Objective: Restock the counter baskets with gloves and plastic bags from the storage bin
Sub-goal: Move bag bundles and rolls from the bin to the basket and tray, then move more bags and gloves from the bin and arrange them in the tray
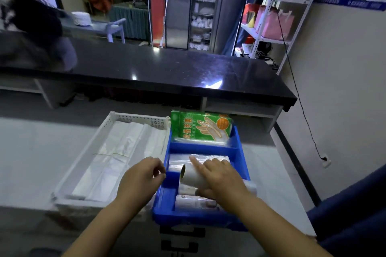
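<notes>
Right hand (pixel 217 175) holds roll (pixel 193 176), core apparently pointing left.

Grey lower counter (pixel 41 152) carries two containers side by side, touching: white perforated basket (pixel 133 120) on the left, blue divided bin (pixel 200 148) on the right. Bin's near edge overhangs the counter's front. Black glossy upper counter (pixel 167 69) runs behind and above; what sits at its blurred far-left end can't be made out.
</notes>
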`<state>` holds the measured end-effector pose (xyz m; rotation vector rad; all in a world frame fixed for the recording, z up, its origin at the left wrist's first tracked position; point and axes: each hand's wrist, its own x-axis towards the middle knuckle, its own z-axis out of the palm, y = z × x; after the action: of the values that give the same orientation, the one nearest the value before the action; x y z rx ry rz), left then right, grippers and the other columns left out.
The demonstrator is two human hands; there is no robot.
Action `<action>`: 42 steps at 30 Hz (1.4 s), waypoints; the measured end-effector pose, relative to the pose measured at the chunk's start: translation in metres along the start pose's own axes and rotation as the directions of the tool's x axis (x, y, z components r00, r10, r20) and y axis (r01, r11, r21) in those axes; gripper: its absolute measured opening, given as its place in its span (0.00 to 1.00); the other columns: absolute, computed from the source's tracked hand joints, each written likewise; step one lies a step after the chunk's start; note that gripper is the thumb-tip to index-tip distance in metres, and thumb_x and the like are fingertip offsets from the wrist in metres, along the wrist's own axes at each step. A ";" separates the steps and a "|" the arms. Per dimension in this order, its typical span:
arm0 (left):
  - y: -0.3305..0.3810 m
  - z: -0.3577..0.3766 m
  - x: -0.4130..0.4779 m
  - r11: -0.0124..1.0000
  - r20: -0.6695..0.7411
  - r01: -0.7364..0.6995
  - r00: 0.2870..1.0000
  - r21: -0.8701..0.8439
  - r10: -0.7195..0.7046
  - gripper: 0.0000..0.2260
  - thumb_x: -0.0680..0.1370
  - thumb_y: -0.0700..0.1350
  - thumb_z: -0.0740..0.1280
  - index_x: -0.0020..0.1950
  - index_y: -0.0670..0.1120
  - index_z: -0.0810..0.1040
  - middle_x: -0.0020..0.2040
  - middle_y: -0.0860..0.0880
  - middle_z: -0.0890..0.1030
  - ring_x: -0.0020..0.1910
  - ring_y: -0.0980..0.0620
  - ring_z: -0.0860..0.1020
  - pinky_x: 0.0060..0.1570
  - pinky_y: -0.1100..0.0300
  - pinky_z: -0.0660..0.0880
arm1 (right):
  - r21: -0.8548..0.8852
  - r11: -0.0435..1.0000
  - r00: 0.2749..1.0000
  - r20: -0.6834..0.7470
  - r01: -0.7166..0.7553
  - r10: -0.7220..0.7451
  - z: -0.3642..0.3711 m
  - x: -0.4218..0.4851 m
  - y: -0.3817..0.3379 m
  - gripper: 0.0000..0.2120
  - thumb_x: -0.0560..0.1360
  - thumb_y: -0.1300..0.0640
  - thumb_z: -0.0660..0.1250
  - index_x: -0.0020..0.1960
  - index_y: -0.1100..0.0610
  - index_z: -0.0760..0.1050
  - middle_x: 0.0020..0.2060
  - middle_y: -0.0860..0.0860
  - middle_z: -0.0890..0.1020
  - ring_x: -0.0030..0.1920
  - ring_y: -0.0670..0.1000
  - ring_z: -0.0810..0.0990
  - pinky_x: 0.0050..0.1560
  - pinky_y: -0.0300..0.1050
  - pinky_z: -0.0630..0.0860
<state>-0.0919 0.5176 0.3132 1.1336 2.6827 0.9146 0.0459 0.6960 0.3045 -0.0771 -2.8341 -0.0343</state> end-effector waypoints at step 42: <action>-0.151 -0.129 -0.290 0.624 -0.475 0.780 0.532 -0.046 -0.701 0.06 0.72 0.45 0.70 0.38 0.55 0.77 0.38 0.55 0.81 0.38 0.51 0.78 0.38 0.56 0.74 | 0.319 0.744 0.753 0.123 0.587 -0.646 0.046 0.103 -0.248 0.09 0.73 0.50 0.60 0.41 0.49 0.79 0.36 0.46 0.82 0.35 0.47 0.78 0.36 0.38 0.74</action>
<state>-0.0158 0.1747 0.2929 -0.3786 3.1496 0.8268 -0.0801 0.4554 0.2883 0.9944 -2.9108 0.2190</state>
